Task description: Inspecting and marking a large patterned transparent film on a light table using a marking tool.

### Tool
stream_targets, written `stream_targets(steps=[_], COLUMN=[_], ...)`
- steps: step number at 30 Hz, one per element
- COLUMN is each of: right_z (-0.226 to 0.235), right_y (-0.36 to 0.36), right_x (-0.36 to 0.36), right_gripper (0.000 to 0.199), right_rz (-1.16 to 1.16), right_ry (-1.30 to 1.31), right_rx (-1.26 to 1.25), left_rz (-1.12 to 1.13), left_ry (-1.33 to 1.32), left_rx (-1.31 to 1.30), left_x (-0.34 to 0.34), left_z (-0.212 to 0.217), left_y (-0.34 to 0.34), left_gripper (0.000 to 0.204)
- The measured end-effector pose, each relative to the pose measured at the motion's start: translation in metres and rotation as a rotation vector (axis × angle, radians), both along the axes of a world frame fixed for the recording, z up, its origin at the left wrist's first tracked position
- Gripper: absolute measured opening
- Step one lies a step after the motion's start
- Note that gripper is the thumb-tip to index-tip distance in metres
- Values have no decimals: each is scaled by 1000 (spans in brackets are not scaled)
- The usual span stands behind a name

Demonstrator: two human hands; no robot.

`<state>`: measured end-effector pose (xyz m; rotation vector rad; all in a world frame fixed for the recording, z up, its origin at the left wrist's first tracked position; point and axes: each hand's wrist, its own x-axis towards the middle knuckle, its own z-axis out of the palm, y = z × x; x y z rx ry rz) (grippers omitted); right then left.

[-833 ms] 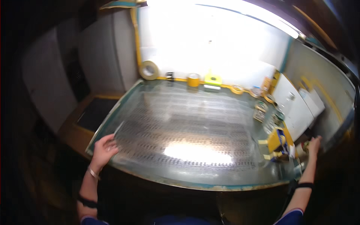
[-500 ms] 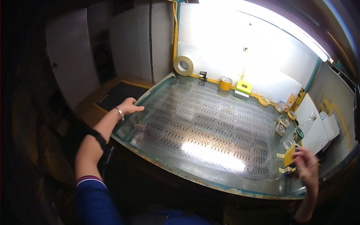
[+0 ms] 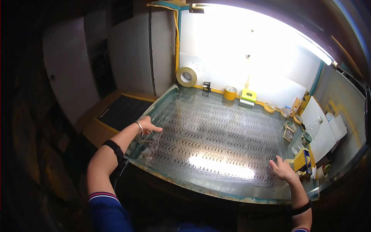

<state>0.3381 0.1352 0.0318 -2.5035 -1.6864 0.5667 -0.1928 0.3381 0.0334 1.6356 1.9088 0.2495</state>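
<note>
A large clear sheet printed with rows of small dark marks [image 3: 216, 127] lies over the glass-topped table [image 3: 185, 188]. At its left side is my left hand [image 3: 148, 126], with one finger stretched out toward the sheet and nothing visible in it. My right hand [image 3: 283, 170] hovers at or just above the sheet's right edge, fingers apart; no held thing shows. Just beyond that hand stands a yellow and dark blue tape dispenser [image 3: 301, 159], with a pale strip sticking out on its left side.
Along the back edge stand a large tape roll [image 3: 188, 76], a small black holder [image 3: 206, 86], an orange tape roll [image 3: 230, 93], a lime-green and white item [image 3: 248, 96] and a flatter yellow roll [image 3: 269, 107]. Clear bottles [image 3: 313, 127] and small containers [image 3: 289, 131] line the right side.
My right hand has moved left from the tape dispenser to the sheet's right edge. My left hand appears slightly further right and lower, as the whole view has shifted.
</note>
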Motion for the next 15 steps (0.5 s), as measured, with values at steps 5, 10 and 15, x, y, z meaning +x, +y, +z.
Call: stream_targets(steps=[5, 10, 15], right_z=[-2, -1, -4], right_y=[-1, -3, -6], right_x=[2, 1, 3], right_gripper=[70, 66, 60], right_rz=[8, 28, 56], right_ry=[-20, -17, -69], right_rx=[16, 71, 140], left_rz=[107, 216, 91], left_ry=[5, -520, -786], left_rx=[158, 189, -80], left_x=[-6, 13, 6], left_z=[-25, -18, -27], left_y=[-8, -30, -75], left_gripper=[61, 46, 26])
